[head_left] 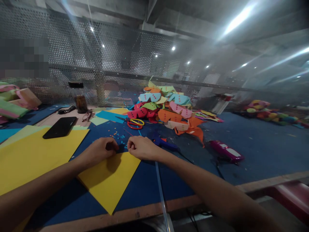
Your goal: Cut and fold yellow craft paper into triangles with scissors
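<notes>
A yellow paper square (pixel 109 180) lies tilted on the blue table cover, one corner pointing toward me. My left hand (pixel 100 150) rests on its far left edge with fingers curled down onto the paper. My right hand (pixel 142 147) presses the far right corner, fingers closed in a pinch against the sheet. The two hands sit close together, knuckles almost facing. Small paper dots (pixel 119 134) are scattered just beyond them.
A large yellow sheet (pixel 31 154) with a black phone (pixel 60 127) lies left. Scissors (pixel 134 122) and a heap of coloured folded paper pieces (pixel 166 108) sit behind. A blue glue gun (pixel 165 143), a pink tool (pixel 227 150), a jar (pixel 79 98), glasses and a perforated metal wall stand beyond.
</notes>
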Action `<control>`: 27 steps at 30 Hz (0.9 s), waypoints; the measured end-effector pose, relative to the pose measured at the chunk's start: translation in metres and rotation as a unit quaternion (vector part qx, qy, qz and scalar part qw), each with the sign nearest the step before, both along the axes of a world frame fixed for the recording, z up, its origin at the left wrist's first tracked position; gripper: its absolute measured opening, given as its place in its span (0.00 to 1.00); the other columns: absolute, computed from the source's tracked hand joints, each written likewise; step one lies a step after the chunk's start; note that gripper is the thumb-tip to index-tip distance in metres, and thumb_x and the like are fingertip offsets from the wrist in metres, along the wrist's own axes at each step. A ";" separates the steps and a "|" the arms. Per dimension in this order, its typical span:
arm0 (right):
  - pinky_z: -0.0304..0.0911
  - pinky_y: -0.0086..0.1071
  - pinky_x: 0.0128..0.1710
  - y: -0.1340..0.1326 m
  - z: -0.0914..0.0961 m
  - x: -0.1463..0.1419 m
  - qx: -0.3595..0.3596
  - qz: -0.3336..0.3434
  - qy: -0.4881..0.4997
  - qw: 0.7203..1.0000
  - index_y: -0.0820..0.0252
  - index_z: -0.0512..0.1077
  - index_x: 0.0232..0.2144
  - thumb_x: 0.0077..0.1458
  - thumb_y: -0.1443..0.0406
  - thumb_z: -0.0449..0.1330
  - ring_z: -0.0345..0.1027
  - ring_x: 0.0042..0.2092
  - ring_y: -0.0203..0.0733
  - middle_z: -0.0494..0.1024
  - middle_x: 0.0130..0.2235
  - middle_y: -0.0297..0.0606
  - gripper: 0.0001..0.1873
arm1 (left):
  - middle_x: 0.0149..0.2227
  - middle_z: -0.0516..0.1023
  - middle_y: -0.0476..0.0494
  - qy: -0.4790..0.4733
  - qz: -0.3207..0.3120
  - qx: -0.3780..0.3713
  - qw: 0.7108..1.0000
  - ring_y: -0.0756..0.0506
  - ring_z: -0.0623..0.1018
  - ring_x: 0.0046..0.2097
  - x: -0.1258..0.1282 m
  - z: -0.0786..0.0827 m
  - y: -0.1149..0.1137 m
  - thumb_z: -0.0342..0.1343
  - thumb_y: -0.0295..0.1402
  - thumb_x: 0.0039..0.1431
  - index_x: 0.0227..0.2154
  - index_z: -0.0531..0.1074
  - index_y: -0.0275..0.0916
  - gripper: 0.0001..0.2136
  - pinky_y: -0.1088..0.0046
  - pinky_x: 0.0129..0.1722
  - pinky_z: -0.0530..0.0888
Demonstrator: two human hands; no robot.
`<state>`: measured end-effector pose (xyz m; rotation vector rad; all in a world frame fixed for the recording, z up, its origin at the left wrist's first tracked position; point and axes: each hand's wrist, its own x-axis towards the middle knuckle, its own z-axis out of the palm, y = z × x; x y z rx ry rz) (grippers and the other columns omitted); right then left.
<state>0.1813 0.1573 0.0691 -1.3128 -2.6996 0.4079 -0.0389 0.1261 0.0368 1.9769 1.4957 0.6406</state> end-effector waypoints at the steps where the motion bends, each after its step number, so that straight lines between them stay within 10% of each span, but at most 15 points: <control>1: 0.55 0.30 0.33 0.000 0.000 0.001 -0.003 0.000 0.000 1.000 0.55 0.76 0.35 0.51 0.68 0.56 0.73 0.38 0.40 0.82 0.38 0.33 0.11 | 0.30 0.80 0.47 -0.001 -0.006 -0.002 1.000 0.43 0.78 0.35 -0.002 0.000 0.000 0.53 0.36 0.45 0.33 0.76 0.41 0.12 0.70 0.34 0.69; 27: 0.54 0.28 0.30 0.005 0.002 0.009 -0.022 0.016 -0.011 1.000 0.56 0.77 0.38 0.51 0.69 0.55 0.73 0.40 0.40 0.82 0.41 0.35 0.14 | 0.31 0.80 0.47 0.034 0.013 -0.005 0.999 0.42 0.78 0.35 -0.071 -0.003 -0.013 0.55 0.36 0.42 0.31 0.76 0.42 0.12 0.69 0.37 0.73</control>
